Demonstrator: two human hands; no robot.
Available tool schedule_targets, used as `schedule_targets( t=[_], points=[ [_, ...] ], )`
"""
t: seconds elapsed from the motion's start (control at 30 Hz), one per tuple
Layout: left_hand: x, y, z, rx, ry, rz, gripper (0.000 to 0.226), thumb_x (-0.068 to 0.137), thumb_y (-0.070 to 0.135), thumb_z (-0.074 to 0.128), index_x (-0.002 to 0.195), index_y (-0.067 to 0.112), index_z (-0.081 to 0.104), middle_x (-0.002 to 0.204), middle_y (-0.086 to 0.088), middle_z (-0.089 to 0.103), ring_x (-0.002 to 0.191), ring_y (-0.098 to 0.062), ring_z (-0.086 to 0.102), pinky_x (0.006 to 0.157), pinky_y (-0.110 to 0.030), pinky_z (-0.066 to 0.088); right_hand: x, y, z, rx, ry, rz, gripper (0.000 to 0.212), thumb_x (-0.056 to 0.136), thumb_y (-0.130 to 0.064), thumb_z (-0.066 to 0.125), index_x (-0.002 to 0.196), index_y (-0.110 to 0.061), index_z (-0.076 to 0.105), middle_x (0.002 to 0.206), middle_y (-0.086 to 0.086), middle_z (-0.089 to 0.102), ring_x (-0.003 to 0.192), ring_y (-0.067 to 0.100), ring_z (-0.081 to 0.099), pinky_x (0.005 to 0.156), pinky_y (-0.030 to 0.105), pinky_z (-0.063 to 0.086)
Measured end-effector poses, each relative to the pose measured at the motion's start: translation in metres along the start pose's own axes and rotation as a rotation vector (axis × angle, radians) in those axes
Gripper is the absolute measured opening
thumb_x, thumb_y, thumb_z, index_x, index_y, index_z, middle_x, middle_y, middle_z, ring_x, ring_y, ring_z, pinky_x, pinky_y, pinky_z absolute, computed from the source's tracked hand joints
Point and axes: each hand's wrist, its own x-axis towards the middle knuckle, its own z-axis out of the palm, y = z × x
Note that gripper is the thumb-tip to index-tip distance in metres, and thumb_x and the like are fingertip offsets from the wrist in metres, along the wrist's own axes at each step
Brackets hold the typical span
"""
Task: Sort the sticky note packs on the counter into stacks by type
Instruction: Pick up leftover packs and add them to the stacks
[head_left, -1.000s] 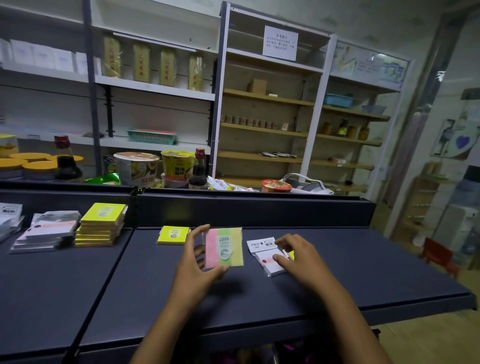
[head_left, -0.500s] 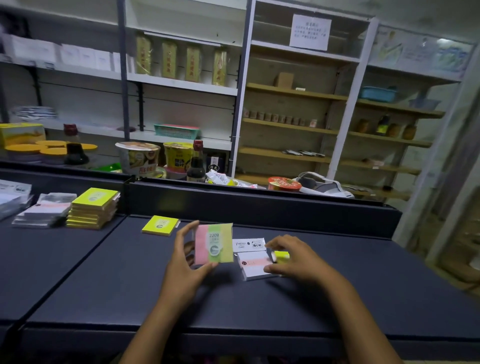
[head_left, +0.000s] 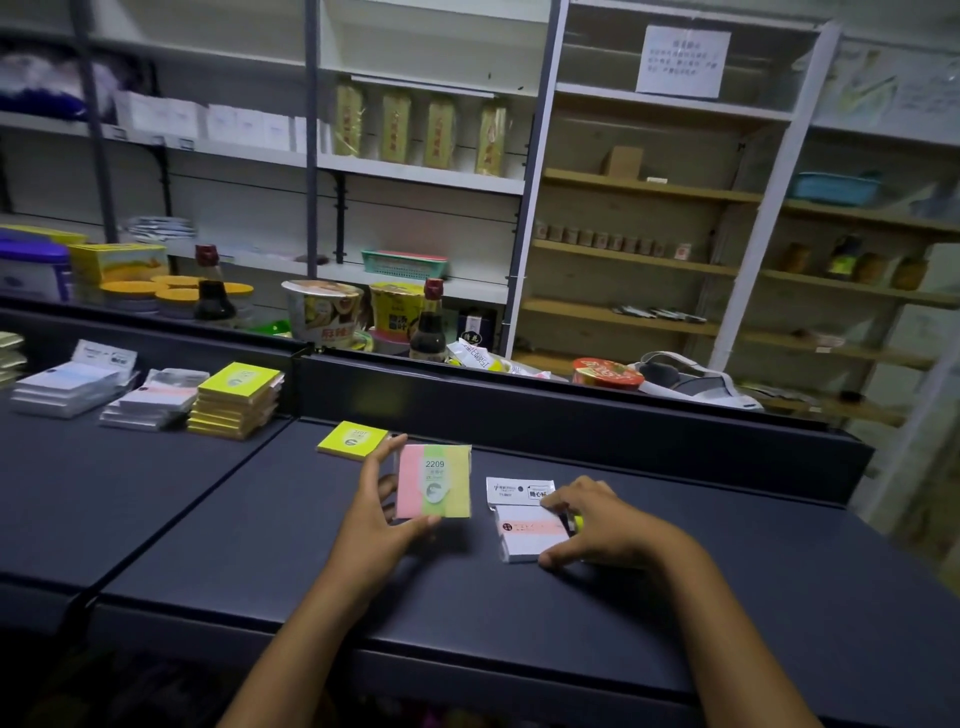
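Left hand (head_left: 379, 525) grip pinches pink-green-yellow pack (head_left: 434, 488) upright above table (head_left: 260, 545); right hand (head_left: 602, 525) grip clasps white pack (head_left: 527, 535) flat on table, right of left grip.

Pink/green/yellow pack (head_left: 434, 488) upright in left hand (head_left: 375, 525); white pack w/ pink band (head_left: 530, 535) flat under right hand (head_left: 602, 525); yellow pack (head_left: 352, 440) just beyond left.

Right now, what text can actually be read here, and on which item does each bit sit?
"2209": pink, green and yellow striped sticky note pack that the left hand holds.
White header card by the right hand: print too small.
White paper sign on the shelf: blurred.
Noodle cup: unreadable.
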Motion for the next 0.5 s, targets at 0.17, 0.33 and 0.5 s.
schedule_targets(
  t=[0.17, 0.33, 0.5],
  points=[
    [0.0, 0.0, -0.001, -0.013, 0.019, -0.014, 0.092, 0.074, -0.009, 0.078, 0.137, 0.044, 0.039, 0.122, 0.0, 0.062, 0.112, -0.021, 0.063, 0.079, -0.04, 0.061, -0.004, -0.007, 0.007, 0.035, 0.089, -0.006, 0.069, 0.063, -0.056, 0.083, 0.117, -0.033, 0.047, 0.115, -0.01, 0.036, 0.113, 0.009, 0.036, 0.098, 0.03, 0.04],
    [-0.003, 0.0, 0.0, -0.02, 0.04, -0.029, 0.091, 0.074, -0.008, 0.079, 0.134, 0.047, 0.04, 0.12, 0.003, 0.064, 0.109, -0.023, 0.066, 0.076, -0.036, 0.061, -0.014, -0.014, 0.023, 0.12, 0.308, -0.033, 0.072, 0.057, -0.053, 0.085, 0.11, -0.04, 0.038, 0.114, -0.012, 0.027, 0.11, 0.008, 0.036, 0.069, 0.003, 0.024],
    [-0.011, 0.005, 0.0, 0.009, 0.08, -0.002, 0.091, 0.074, -0.004, 0.08, 0.132, 0.053, 0.04, 0.115, 0.012, 0.065, 0.105, -0.01, 0.067, 0.075, -0.029, 0.06, -0.024, -0.021, 0.032, 0.241, 0.409, -0.044, 0.073, 0.058, -0.045, 0.086, 0.111, -0.045, 0.036, 0.119, -0.007, 0.031, 0.102, 0.01, 0.056, 0.066, 0.005, 0.041]
  ],
)
